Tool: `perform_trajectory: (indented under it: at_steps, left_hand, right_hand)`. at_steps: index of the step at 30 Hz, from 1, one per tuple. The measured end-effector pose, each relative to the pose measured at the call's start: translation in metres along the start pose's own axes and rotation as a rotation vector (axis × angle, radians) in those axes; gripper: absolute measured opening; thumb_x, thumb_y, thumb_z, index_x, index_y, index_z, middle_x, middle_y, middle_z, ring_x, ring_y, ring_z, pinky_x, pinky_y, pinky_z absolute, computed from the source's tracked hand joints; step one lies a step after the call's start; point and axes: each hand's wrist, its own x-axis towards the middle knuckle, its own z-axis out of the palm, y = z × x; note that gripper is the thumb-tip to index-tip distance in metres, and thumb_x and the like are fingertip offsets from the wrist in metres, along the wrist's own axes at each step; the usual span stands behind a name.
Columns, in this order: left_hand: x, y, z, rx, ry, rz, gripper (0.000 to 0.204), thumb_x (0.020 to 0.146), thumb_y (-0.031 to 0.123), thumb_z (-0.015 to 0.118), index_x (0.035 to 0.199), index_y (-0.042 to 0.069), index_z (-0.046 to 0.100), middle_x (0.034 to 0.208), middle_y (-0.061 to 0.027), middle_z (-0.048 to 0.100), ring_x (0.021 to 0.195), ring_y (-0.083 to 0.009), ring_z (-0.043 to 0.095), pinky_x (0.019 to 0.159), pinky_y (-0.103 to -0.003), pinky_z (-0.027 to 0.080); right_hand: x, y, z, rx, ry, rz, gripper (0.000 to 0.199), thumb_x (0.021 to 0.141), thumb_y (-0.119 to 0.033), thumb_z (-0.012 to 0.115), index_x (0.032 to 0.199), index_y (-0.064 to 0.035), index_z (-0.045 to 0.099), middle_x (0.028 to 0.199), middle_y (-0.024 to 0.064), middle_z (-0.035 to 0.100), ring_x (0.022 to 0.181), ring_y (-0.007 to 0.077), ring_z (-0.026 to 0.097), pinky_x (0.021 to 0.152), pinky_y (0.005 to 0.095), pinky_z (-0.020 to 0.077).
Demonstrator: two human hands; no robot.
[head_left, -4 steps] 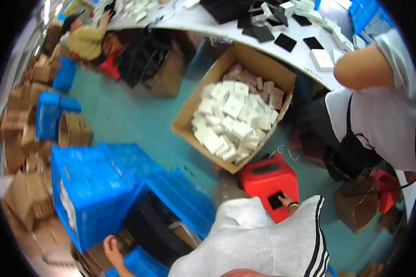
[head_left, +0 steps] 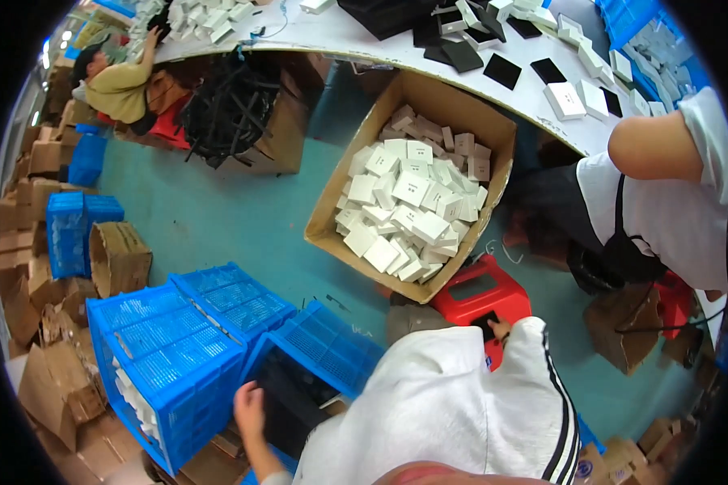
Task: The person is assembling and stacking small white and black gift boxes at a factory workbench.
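At the lower right, my right hand (head_left: 501, 330) grips a thin black square piece (head_left: 485, 321), partly hidden by my sleeve, over a red plastic stool (head_left: 505, 297). My left hand (head_left: 251, 406) hangs with loosely bent fingers and nothing in it. It is beside an open blue crate (head_left: 319, 343) with dark material inside. In front of me stands a large cardboard box (head_left: 328, 222), heaped with small white boxes (head_left: 412, 188).
A white table (head_left: 340, 36) across the far side bears black squares (head_left: 503, 71) and white boxes. Closed blue crates (head_left: 166, 339) stand at left, near piled cartons (head_left: 57, 380). One person (head_left: 647, 202) is at right; another (head_left: 117, 85) sits far left. A carton (head_left: 287, 133) holds black strips.
My left hand has moved right and slightly up, toward the open blue crate. My right hand has shifted slightly up with the black square piece. The view has turned slightly.
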Motion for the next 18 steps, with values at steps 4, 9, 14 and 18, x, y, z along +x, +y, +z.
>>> perform_trajectory:
  at_steps: [4, 9, 14, 18]
  left_hand:
    - [0.11, -0.056, 0.114, -0.167, -0.359, 0.036, 0.029, 0.081, 0.014, 0.066, 0.107, 0.002, 0.062, 0.1, -0.01, 0.064, 0.088, -0.0203, 0.06, 0.08, -0.031, 0.048]
    - [0.261, -0.133, 0.107, -0.118, -0.524, 0.092, 0.031, 0.079, 0.017, 0.069, 0.105, 0.002, 0.063, 0.096, -0.0128, 0.066, 0.089, -0.0237, 0.063, 0.081, -0.033, 0.049]
    - [0.468, -0.105, 0.017, 0.104, -0.407, 0.299, 0.033, 0.078, 0.02, 0.069, 0.105, 0.001, 0.063, 0.099, -0.0144, 0.066, 0.094, -0.0247, 0.062, 0.083, -0.034, 0.048]
    - [0.618, 0.004, -0.072, 0.114, -0.178, 0.448, 0.034, 0.078, 0.019, 0.068, 0.106, 0.001, 0.061, 0.108, -0.0153, 0.062, 0.101, -0.0238, 0.058, 0.087, -0.034, 0.046]
  right_hand:
    - [-0.023, -0.161, -0.017, 0.234, 0.173, -0.314, 0.036, 0.086, -0.021, 0.062, 0.115, 0.0009, 0.056, 0.104, 0.0136, 0.065, 0.094, 0.0233, 0.062, 0.085, 0.0353, 0.0464]
    - [-0.061, -0.326, 0.008, 0.677, 0.281, -0.456, 0.037, 0.083, -0.011, 0.064, 0.115, 0.0023, 0.052, 0.106, 0.0118, 0.063, 0.098, 0.021, 0.059, 0.088, 0.0327, 0.0442]
    - [-0.059, -0.387, 0.021, 0.972, 0.588, -0.646, 0.033, 0.083, -0.013, 0.063, 0.111, 0.0015, 0.055, 0.102, 0.0084, 0.061, 0.092, 0.0169, 0.056, 0.082, 0.0311, 0.0446]
    - [-0.099, -0.465, 0.081, 1.804, 0.731, -0.523, 0.023, 0.085, -0.025, 0.065, 0.102, -0.0103, 0.058, 0.092, 0.0005, 0.062, 0.069, 0.0132, 0.054, 0.057, 0.025, 0.0401]
